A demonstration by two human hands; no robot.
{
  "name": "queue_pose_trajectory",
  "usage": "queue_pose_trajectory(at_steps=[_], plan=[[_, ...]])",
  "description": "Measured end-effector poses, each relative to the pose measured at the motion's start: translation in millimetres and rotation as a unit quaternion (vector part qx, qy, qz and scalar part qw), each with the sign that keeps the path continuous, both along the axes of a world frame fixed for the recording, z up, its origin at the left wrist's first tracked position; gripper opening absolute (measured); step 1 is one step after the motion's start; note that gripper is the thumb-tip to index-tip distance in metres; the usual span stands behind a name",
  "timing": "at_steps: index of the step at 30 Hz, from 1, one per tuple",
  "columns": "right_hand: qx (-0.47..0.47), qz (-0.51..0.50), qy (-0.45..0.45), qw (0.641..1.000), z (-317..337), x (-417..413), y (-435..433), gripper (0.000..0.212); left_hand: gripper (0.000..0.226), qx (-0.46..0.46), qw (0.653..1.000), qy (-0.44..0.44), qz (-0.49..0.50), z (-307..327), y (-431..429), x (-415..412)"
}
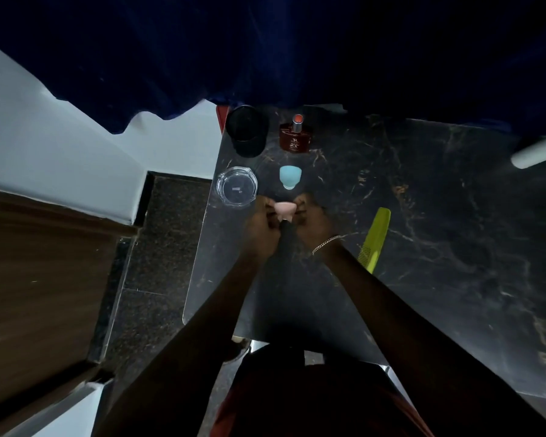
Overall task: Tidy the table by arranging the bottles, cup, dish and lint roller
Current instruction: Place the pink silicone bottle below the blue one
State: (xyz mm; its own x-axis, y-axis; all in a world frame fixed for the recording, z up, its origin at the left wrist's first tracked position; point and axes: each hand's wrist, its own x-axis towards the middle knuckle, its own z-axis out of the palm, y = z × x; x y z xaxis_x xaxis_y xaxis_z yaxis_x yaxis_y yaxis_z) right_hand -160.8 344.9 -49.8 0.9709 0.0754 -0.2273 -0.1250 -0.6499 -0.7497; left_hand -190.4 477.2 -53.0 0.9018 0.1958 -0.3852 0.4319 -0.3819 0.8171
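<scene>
On the dark marble table, my left hand and my right hand both grip a small pink-capped bottle near the left edge; its body is hidden between my fingers. Just beyond it stands a light blue-capped bottle. A clear glass dish sits to the left of that. At the back left stand a black cup and a dark red perfume bottle. The white lint roller lies at the far right edge.
A yellow-green comb lies right of my right wrist. A dark blue curtain hangs over the table's back edge. A wooden surface and dark floor lie to the left.
</scene>
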Motion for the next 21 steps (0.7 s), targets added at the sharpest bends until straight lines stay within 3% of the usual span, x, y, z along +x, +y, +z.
queue_pose_trajectory(at_steps=[14,21], plan=[[-0.036,0.008,-0.01,0.999,-13.7,0.0,4.2,0.025,0.027,0.012,1.0,-0.015,-0.012,-3.8,3.5,-1.0],[0.056,0.0,0.048,0.997,-13.5,-4.1,-11.5,0.05,0.032,0.015,1.0,-0.016,-0.004,-3.2,3.8,-6.3]])
